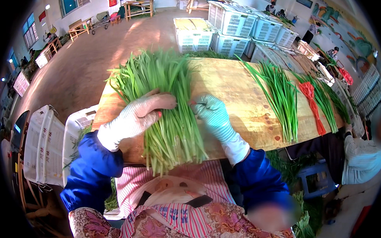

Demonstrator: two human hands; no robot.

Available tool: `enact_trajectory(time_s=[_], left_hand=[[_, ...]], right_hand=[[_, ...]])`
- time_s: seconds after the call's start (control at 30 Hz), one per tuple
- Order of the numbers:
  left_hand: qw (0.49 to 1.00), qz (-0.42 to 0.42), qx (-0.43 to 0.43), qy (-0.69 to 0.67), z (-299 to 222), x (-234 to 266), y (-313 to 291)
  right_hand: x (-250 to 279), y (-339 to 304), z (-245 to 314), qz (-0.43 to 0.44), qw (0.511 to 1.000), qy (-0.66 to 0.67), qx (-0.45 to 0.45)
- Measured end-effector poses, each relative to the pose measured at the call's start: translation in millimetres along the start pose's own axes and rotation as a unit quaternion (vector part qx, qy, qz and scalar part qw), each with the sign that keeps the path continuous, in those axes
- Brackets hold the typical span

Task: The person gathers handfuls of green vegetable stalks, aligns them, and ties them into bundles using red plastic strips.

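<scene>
A large bunch of long, flat green leaves like garlic chives (174, 140) lies on the wooden table (235, 90) before me, pale stem ends toward me. My left hand (142, 114), in a whitish knit glove, rests across the bunch with fingers stretched and thumb apart. Just right of the bunch is my right hand (211, 116), in a pale teal striped glove, its fingers curled together at the tips. Whatever those fingertips may hold is too small to make out. Farther right lies a smaller bunch of the leaves (282, 103).
Red ties (311, 104) lie by another green bunch (324, 101) at the table's right. A person (364, 155) sits there beside a blue stool (316, 179). White crates (42, 145) stand at left; stacked crates (231, 23) stand beyond the table.
</scene>
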State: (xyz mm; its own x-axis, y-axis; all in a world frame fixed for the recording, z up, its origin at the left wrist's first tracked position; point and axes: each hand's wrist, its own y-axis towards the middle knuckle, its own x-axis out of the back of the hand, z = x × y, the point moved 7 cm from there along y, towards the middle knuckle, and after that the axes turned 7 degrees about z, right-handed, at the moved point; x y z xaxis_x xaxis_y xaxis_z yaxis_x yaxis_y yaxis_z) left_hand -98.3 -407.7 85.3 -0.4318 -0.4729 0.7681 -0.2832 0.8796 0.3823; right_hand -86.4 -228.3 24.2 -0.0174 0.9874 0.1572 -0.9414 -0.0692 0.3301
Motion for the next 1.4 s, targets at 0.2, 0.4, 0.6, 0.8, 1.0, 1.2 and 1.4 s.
enact_trajectory(time_s=[0.2, 0.4, 0.6, 0.8, 1.0, 1.2, 1.4], left_hand=[[0.973, -0.186, 0.046, -0.131, -10, 7, -24], [0.988, -0.150, 0.027, 0.039, -27, -7, -36], [0.965, -0.202, 0.084, -0.143, -14, -32, -63], [0.929, -0.284, 0.099, -0.214, -12, -28, -59], [0.978, -0.165, 0.094, 0.080, -33, -19, -29], [0.982, -0.165, 0.085, 0.036, -32, -14, -21], [0.970, -0.215, 0.106, -0.049, -20, -27, -25]], right_hand=[[-34, 10, 49, 0.132, 0.983, -0.062, 0.109], [-53, 2, 65, 0.148, 0.984, -0.068, 0.067], [-73, -4, 62, 0.191, 0.970, -0.115, 0.101], [-73, -12, 69, 0.202, 0.953, -0.216, 0.071], [-61, -14, 61, 0.185, 0.918, -0.299, 0.183], [-76, -7, 47, 0.207, 0.925, -0.293, 0.123], [-24, -20, 65, 0.110, 0.919, -0.331, 0.186]])
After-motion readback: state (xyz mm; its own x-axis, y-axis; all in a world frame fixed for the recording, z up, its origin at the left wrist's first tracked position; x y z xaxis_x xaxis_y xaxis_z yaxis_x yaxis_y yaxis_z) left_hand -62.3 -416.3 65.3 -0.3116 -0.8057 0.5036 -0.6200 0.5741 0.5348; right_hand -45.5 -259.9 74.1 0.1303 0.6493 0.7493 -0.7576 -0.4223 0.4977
